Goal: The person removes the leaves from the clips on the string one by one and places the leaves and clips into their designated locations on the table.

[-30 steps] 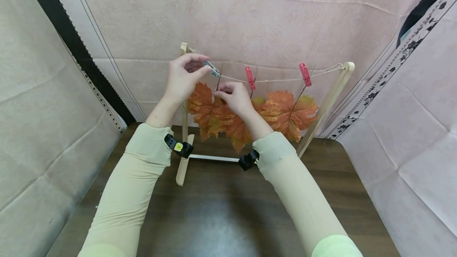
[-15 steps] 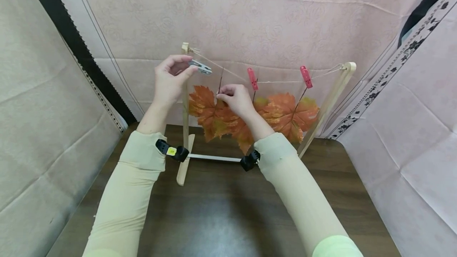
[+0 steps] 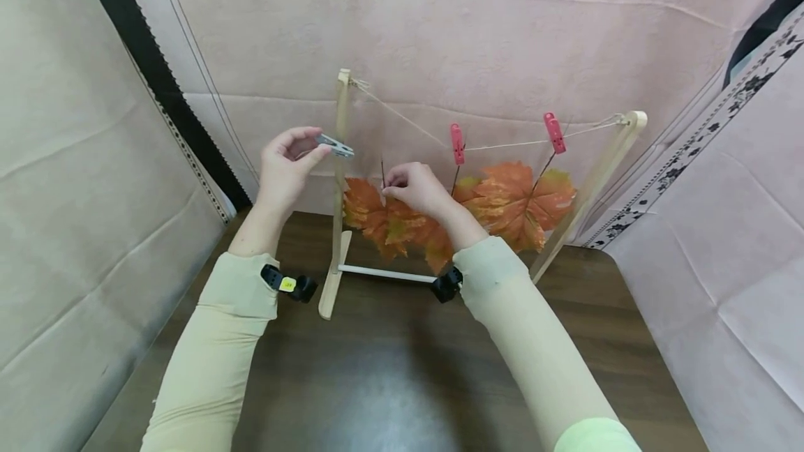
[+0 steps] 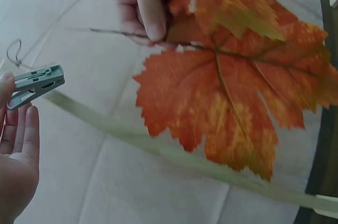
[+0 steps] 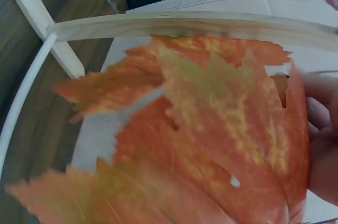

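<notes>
In the head view my left hand (image 3: 284, 171) pinches a grey-blue clothespin (image 3: 336, 146) by its handle end, just in front of the left post. The left wrist view shows the same clothespin (image 4: 39, 84) with its far end pointing away from the fingers. My right hand (image 3: 416, 188) pinches the thin dark stem (image 4: 119, 33) of the leftmost orange maple leaf (image 3: 366, 213), which sits below the string (image 3: 402, 115). Two more leaves hang from that string by red clothespins, a middle one (image 3: 437, 243) partly behind my right hand and a right one (image 3: 518, 204).
A wooden left post (image 3: 341, 117) and right post (image 3: 593, 183) carry the string, joined low down by a white rod (image 3: 383, 273). Red clothespins (image 3: 458, 144) grip the string at its middle and right. The rack stands on a dark wooden table (image 3: 377, 368), with pale cloth behind.
My left hand has drawn the clothespin away from the string, leftward and down. My right hand has lowered slightly with the leaf stem. The left part of the string now runs straight and bare.
</notes>
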The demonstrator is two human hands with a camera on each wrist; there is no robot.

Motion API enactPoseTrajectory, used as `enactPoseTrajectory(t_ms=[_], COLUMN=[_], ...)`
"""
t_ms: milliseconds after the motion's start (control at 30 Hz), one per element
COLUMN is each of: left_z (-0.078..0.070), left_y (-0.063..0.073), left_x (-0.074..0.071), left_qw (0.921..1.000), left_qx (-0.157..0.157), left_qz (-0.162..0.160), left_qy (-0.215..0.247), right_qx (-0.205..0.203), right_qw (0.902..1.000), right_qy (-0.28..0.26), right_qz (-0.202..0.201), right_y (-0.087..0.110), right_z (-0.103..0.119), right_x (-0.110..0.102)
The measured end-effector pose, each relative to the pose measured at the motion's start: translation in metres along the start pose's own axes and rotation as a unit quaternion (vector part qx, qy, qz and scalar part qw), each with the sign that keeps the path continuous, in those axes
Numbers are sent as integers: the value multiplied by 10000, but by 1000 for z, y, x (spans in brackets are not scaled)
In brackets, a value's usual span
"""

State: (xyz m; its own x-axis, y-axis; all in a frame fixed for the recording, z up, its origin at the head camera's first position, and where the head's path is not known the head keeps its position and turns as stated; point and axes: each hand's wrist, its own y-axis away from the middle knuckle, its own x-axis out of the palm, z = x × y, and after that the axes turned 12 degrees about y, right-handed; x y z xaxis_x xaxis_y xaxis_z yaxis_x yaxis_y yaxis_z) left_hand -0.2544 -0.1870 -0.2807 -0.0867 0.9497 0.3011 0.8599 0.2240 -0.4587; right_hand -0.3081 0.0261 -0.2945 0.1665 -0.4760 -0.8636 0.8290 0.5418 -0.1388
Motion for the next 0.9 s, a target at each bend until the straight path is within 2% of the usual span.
enactPoseTrajectory(t_ms=[100,233,367,633,767,900], left_z=[3,5,7,13,15,18], left_y=[2,5,6,10,12,14], left_x=[-9,-17,-20,-22,-24,-26], left_qw=[9998,9991,9988,9977,9970,9940], left_qx=[-15,-13,-50,-117,-191,-371], left_qz=[-120,-93,-56,-65,-48,-20], left_qy=[-187,-423,-479,-660,-751,-1033], right_qx=[-592,-1280,-1650,-1815,-1811,-1767], right_qw=[9972,9858,9765,9708,9713,9739], right_qy=[368,897,1138,1092,878,631], right_qz=[278,614,795,1128,1270,1274], right_y=[1,3,5,15,21,27], right_z=[6,17,29,43,43,38], right_x=[-2,-4,-1,6,13,19])
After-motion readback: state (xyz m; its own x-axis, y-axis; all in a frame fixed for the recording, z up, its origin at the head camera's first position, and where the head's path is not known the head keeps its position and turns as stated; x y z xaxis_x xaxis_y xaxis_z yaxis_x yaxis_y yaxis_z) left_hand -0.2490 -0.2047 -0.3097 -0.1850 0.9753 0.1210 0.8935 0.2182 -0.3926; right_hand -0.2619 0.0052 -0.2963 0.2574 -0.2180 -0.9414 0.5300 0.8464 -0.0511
